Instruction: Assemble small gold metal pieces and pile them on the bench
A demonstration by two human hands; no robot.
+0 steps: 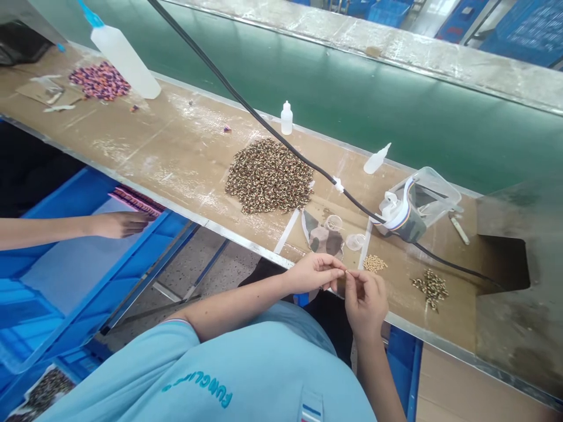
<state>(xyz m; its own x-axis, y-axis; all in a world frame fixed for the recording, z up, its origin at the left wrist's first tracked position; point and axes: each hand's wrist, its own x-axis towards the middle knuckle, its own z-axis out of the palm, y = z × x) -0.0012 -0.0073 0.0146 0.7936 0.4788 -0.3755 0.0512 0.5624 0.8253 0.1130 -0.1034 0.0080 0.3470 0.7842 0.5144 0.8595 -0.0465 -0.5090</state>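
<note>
My left hand [314, 272] and my right hand [367, 296] meet at the table's front edge, thumbs and fingertips pinched together. Whatever sits between them is too small and covered to make out. Just beyond lie a camouflage-patterned piece [323, 237], a small round clear dish [333, 223] and a clear lid [355, 241]. Right of these is a little heap of tan beads [375, 263]. Farther right, a small pile of brown-and-gold pieces [431, 288] rests on the brown table covering. A much larger heap of similar pieces [269, 176] lies left of centre.
A black cable [246, 105] hangs across the view. Small white bottles [287, 118] [377, 159] and a clear plastic tub [433, 196] stand along the back. At left are a large bottle [125, 61], pink-purple pieces [99, 81], and another person's hand [121, 224] over a blue crate [88, 305].
</note>
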